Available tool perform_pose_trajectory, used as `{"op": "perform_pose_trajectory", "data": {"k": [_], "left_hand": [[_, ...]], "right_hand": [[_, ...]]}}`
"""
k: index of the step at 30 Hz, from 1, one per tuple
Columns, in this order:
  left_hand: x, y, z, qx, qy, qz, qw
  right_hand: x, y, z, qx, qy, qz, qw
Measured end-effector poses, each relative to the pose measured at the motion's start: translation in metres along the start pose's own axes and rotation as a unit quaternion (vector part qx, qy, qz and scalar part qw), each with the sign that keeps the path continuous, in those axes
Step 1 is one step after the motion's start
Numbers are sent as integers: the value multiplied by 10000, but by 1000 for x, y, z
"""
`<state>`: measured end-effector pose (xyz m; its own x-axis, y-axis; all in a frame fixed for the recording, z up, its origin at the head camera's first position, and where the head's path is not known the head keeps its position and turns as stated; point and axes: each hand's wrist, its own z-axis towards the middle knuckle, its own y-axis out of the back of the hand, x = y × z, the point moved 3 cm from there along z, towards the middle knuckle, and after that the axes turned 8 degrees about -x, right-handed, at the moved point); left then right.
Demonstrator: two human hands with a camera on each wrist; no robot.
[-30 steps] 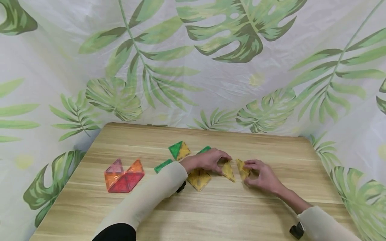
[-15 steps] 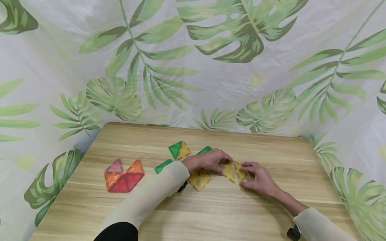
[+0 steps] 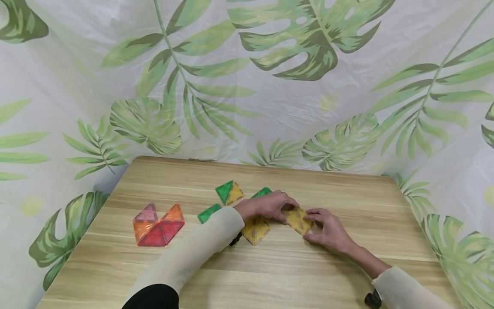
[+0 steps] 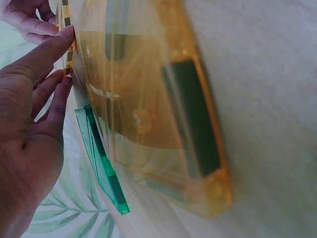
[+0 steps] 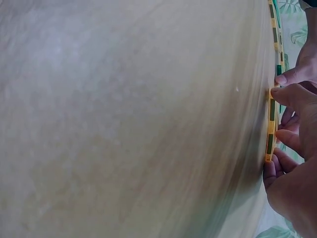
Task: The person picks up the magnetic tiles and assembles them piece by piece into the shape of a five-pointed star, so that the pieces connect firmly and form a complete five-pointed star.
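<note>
Our left hand (image 3: 266,205) covers part of the green tile (image 3: 261,192) and the near yellow tile (image 3: 255,229); our right hand (image 3: 328,229) hides the joined yellow tile's (image 3: 298,219) corner.

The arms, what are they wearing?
Both arms wear long, cream-coloured sleeves: the left sleeve has a black part near the upper arm, and the right sleeve ends at the wrist. A small black device sits under the right wrist. The hands are bare, without gloves.

Bare table (image 3: 293,274) lies near the person; green tiles (image 3: 261,192) crowd behind the left hand (image 3: 266,205).
</note>
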<state>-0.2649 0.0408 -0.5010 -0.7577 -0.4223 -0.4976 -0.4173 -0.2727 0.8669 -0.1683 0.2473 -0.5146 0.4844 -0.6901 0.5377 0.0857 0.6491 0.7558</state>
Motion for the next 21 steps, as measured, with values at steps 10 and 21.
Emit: {"op": "perform_pose_trajectory", "data": {"k": [10,21], "left_hand": [[-2,1,-3,-38,170,-368,9992],[-2,21,-35,-355,222,-675,9968]], "right_hand": [[-4,-2,3,156,-141,-92,9997],[13,0,22,64,336,-153,9993]]}}
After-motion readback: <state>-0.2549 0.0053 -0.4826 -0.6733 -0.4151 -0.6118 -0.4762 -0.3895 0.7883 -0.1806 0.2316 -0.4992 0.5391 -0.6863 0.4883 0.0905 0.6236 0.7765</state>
